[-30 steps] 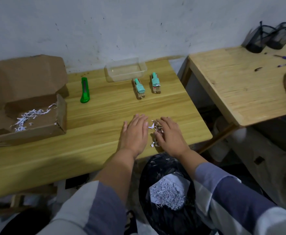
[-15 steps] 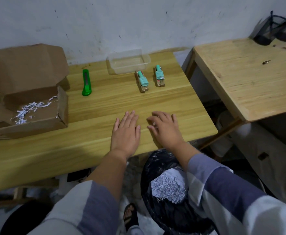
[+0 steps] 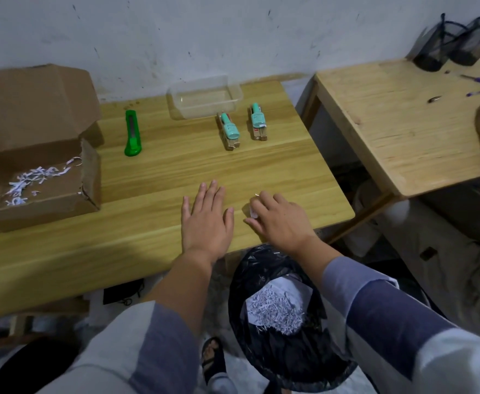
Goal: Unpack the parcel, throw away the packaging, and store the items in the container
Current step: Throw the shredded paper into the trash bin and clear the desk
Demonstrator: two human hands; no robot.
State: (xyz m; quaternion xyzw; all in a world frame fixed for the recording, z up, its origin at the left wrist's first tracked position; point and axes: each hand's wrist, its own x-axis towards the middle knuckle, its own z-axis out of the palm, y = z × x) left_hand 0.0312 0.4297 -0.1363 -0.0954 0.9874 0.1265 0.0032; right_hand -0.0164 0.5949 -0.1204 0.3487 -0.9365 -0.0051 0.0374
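now your left hand (image 3: pixel 206 223) lies flat, fingers spread, on the table (image 3: pixel 176 166); your right hand (image 3: pixel 282 220) curls over paper scraps (image 3: pixel 252 211).

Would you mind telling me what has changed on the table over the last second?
The loose white shreds that lay between the hands are mostly gone; only a small scrap remains under the right hand, whose fingers have curled over it. The left hand still lies flat, palm down. The two staplers, green cutter, clear container, open box and bin stayed put.
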